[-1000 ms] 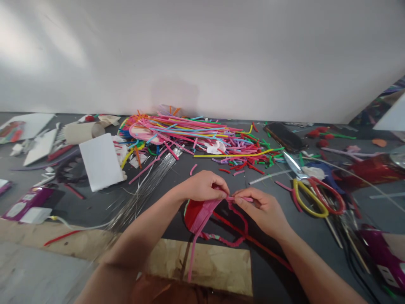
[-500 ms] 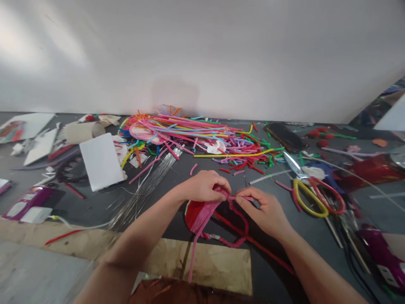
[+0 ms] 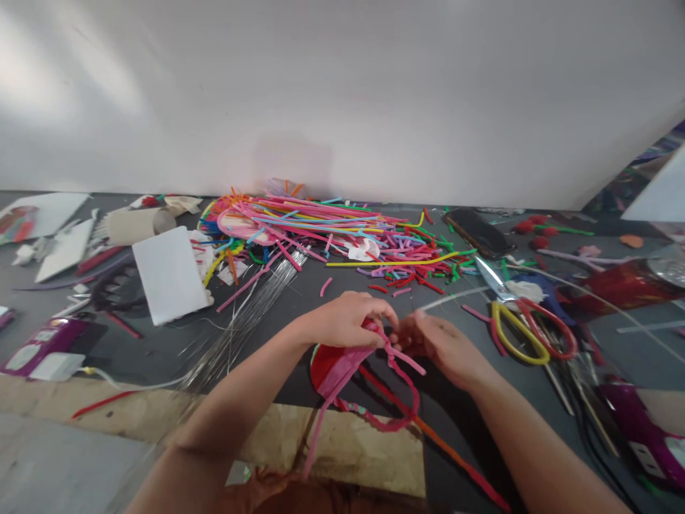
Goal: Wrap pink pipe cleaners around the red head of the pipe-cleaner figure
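Observation:
My left hand [image 3: 350,321] pinches the top of a pink and red pipe-cleaner piece [image 3: 342,371], a curved panel of strands laid side by side. A twisted pink loop [image 3: 399,425] hangs from it, and a long pink tail trails down at the left. Beside the left fingertips, my right hand [image 3: 442,346] has its fingers bent inward and blurred; whether they grip anything is unclear. A short pink pipe-cleaner end [image 3: 409,360] sticks out free below the right fingers. Beneath the work runs a red-orange pipe cleaner [image 3: 454,460] on the table.
Colourful pipe cleaners [image 3: 321,221] are heaped along the wall. Thin metal wires [image 3: 251,314] and a white card [image 3: 168,275] lie left. To the right are scissors [image 3: 519,332], a black phone [image 3: 479,232], a red can [image 3: 623,289] and a purple glue gun [image 3: 636,428].
My right hand has let go of the short pink end, turned, and moved its fingers up beside the left fingertips. The pink end now points down and right. My left hand keeps its grip.

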Motion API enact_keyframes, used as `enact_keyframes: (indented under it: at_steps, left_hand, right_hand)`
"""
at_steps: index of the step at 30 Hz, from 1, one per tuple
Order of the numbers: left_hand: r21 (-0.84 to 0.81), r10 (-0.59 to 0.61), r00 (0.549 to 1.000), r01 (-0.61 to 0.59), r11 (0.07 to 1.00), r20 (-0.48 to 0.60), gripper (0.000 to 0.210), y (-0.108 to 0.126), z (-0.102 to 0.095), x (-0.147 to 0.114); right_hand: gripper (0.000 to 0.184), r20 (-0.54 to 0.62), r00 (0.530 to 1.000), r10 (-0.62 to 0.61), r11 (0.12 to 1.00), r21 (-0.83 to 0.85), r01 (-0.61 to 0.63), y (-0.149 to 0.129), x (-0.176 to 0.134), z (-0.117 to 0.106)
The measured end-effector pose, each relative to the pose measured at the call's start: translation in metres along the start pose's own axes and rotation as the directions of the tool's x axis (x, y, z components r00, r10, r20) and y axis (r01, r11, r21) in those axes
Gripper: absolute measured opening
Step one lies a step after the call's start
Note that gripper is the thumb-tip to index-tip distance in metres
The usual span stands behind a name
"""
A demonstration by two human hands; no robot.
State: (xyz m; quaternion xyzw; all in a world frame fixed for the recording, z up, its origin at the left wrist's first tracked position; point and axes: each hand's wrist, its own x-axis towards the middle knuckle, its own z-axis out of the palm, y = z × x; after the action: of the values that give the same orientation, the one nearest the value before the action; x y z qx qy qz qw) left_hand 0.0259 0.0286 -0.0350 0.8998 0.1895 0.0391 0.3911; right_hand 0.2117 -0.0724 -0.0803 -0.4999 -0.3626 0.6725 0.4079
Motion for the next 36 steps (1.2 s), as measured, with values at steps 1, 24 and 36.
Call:
enact_keyframes:
  at_steps: [1, 24, 36]
  left_hand:
    - [0.014, 0.001, 1.000, -0.001, 1.000, 0.000, 0.031, 0.003, 0.001, 0.000]
    - [-0.812, -0.409, 0.847, -0.045, 0.582, -0.340, 0.042, -0.023, 0.007, -0.014]
    - [-0.925, -0.687, 0.641, -0.105, 0.364, -0.343, 0.040, 0.004, 0.041, -0.022]
  right_hand:
    - [0.048, 0.019, 1.000, 0.000, 0.998, -0.064, 0.001, 0.001, 0.000, 0.002]
    - [0.021, -0.384, 0.913, -0.137, 0.770, 0.538, 0.342, -0.015, 0.001, -0.001]
    - [0.028, -0.393, 0.871, -0.297, 0.879, 0.244, 0.410, -0.003, -0.004, 0.023]
